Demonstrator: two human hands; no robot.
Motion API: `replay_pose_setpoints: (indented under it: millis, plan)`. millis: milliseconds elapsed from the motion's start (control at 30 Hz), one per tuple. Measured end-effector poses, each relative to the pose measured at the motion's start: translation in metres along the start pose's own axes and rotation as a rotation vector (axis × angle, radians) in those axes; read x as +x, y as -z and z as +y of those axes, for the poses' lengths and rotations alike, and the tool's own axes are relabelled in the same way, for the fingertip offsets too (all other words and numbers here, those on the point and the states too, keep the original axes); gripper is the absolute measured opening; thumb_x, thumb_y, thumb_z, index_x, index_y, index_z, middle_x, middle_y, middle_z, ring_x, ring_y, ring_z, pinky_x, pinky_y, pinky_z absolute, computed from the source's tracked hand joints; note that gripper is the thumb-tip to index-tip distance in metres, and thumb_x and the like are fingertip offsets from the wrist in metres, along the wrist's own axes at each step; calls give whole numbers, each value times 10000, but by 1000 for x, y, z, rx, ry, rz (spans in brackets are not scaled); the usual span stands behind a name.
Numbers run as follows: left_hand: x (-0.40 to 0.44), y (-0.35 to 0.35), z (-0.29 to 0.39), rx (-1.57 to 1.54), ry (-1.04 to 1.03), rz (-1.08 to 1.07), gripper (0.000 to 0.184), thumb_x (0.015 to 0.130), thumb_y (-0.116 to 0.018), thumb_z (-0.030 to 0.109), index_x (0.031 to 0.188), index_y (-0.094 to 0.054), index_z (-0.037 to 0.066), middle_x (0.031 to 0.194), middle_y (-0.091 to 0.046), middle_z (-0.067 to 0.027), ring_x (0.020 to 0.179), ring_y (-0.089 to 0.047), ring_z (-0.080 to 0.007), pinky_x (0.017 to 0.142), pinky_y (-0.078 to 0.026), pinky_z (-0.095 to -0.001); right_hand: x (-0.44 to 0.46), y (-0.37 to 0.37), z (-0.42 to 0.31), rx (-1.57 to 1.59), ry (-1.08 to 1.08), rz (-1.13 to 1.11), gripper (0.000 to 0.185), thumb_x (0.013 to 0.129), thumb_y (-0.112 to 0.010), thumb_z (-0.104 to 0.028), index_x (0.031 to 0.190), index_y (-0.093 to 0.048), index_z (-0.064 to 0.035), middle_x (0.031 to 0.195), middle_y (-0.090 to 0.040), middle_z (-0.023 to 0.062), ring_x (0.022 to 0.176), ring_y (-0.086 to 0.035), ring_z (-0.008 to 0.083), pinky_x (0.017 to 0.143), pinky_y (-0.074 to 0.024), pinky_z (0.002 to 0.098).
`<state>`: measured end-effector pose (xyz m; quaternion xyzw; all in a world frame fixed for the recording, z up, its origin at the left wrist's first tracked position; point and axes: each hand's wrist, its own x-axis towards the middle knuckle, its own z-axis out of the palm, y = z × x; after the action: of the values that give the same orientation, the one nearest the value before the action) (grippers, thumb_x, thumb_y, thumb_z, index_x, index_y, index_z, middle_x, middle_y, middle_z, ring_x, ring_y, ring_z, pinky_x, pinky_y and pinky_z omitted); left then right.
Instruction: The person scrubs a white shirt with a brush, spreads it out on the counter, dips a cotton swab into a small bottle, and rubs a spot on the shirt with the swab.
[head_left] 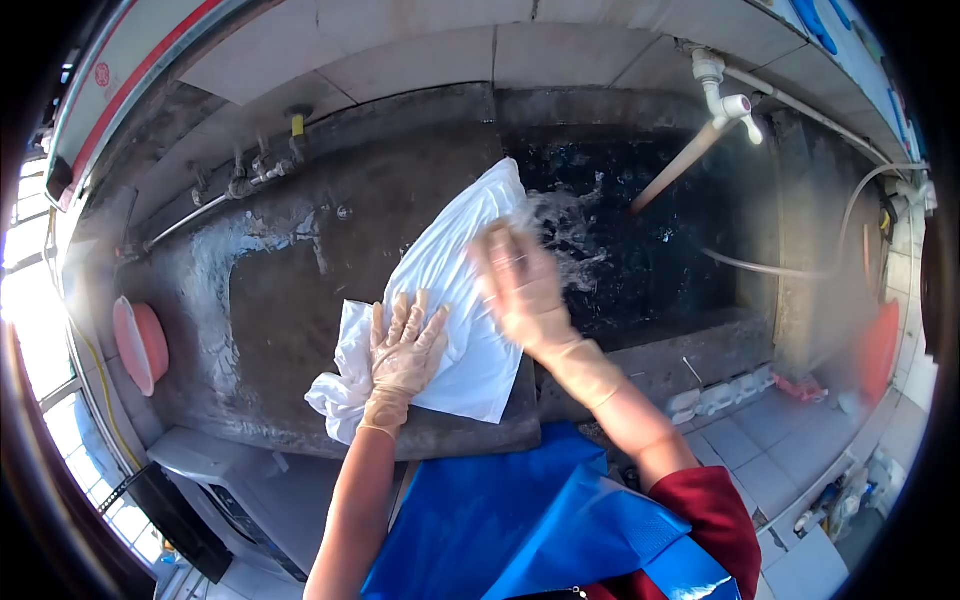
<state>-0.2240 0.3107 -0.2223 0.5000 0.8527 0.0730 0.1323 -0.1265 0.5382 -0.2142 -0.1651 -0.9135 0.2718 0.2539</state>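
Observation:
A wet white cloth (470,330) lies across a dark stone slab, its upper corner reaching the edge of a water-filled basin. My left hand (405,350), in a thin translucent glove, presses flat on the cloth with its fingers spread. Bunched folds of the fabric gather beside and below that hand. Over the cloth's right edge is my gloved right hand (522,290), smeared by motion. Whether its fingers grip anything cannot be made out. Water (570,235) splashes just beyond it, in the basin.
The dark slab (300,330) extends left, with a pink basin (140,345) at its end. A white tap (735,105) with a brownish hose (680,165) feeds the water basin (680,290). A thin clear hose (800,270) crosses its right side. A grey appliance (240,490) stands below left.

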Motion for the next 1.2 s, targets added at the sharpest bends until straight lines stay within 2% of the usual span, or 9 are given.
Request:
replay_pose_setpoints:
  millis: [167, 267, 300, 400, 533, 700, 800, 900, 1200]
  plan:
    - [-7, -11, -10, 89, -78, 18, 469, 881, -671, 315, 1344, -639, 244, 1479, -547, -61, 1430, -429, -316, 1205, -182, -612, 17, -75, -41, -96, 219, -446, 619, 1011, -532, -283, 1565, -316, -111, 1475, -416, 279, 1164, -571, 422, 957, -502, 502]
    - [2, 1, 0, 12, -58, 52, 492, 877, -681, 307, 1363, -623, 258, 1495, -533, -44, 1416, -440, -319, 1199, -186, -617, 103, -7, 31, -126, -356, -676, 406, 1027, -482, -253, 1398, -471, -88, 1346, -522, 247, 977, -634, 405, 816, -535, 527]
    - [2, 4, 4, 5, -31, 38, 494, 882, -679, 311, 1370, -617, 262, 1503, -526, -41, 1415, -441, -320, 1199, -187, -618, 94, -12, 65, -375, 8, -201, 392, 1016, -513, -297, 1336, -517, -71, 1290, -556, 223, 867, -636, 410, 778, -538, 524]
    - [8, 4, 0, -12, -48, 64, 488, 883, -678, 296, 1367, -617, 269, 1509, -517, -55, 1410, -441, -334, 1196, -187, -616, 100, -10, 27, 137, -441, -229, 392, 1003, -543, -300, 1338, -561, -97, 1344, -535, 239, 965, -649, 408, 834, -535, 492]
    - [-4, -8, -10, 16, -104, 52, 495, 868, -688, 255, 1359, -625, 256, 1507, -519, -80, 1402, -448, -365, 1199, -180, -619, 33, -60, -23, -43, 319, -359, 499, 970, -555, -303, 1405, -527, -58, 1392, -481, 359, 1118, -634, 434, 974, -523, 461]
    - [-4, 11, 6, -41, -36, -10, 499, 872, -680, 255, 1366, -622, 226, 1496, -528, -94, 1410, -437, -368, 1201, -171, -626, 89, -14, 109, -513, -131, 150, 420, 1055, -475, -431, 1138, -621, -46, 1000, -665, 197, 758, -658, 309, 689, -555, 427]
    - [4, 8, 6, -29, -24, -7, 505, 871, -681, 255, 1371, -618, 223, 1486, -535, -100, 1411, -434, -370, 1201, -169, -628, 98, 18, 4, 686, -863, -379, 413, 1019, -520, -377, 1280, -557, -60, 1156, -620, 215, 914, -644, 361, 782, -530, 481]
    - [-5, -9, -7, -1, -96, 31, 534, 863, -692, 247, 1389, -599, 239, 1480, -535, -100, 1405, -435, -378, 1199, -178, -624, 21, -42, -22, -28, 236, -555, 532, 1001, -503, -330, 1495, -448, -138, 1408, -517, 263, 1218, -571, 393, 1036, -467, 518]
    - [4, 9, 4, 7, -42, -12, 538, 879, -659, 274, 1411, -575, 253, 1514, -497, -81, 1427, -402, -357, 1198, -170, -616, -23, -38, 167, -281, -740, -566, 661, 944, -602, -314, 1535, -332, -194, 1460, -430, 251, 1294, -482, 447, 1042, -452, 549]
